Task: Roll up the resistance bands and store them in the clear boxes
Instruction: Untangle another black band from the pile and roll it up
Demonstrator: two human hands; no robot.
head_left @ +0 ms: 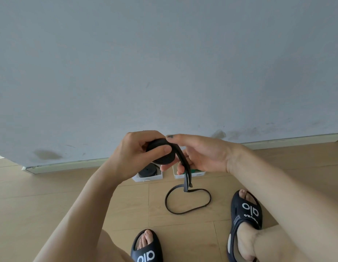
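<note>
- The left hand [138, 150] sits just left of the frame's centre, fingers and thumb curled round a black resistance band roll [160, 152], the thumb pressing across its flat face.
- The right hand [200, 154] is at about 3 o'clock from the roll, touching it: the index finger lies over the top of the coil, and the lower fingers curl under the loose strap coming off it.
- The unrolled tail [187, 174] of the same band hangs from the roll toward 6 o'clock, passing between the right hand's fingers, and ends in a loop [187, 202] lying on the wooden floor [88, 195].
- Behind the hands, at roughly 6 o'clock from the left hand, a clear box [147, 176] stands on the floor near the skirting, with a rolled black band [147, 171] inside it.
- A second clear box [194, 174] stands just to the right of the first, largely hidden by the right hand and the hanging strap; something green shows inside, though what it is I cannot tell.
- Both boxes are near the base of a pale grey wall [164, 63] that fills the upper half of the view.
- The floor loop lies between the boxes and the person's feet.
- The right foot wears a black slide sandal [245, 216] at 4 o'clock from the loop; the left foot's matching sandal [146, 248] is at 7 o'clock, cut by the bottom edge.
</note>
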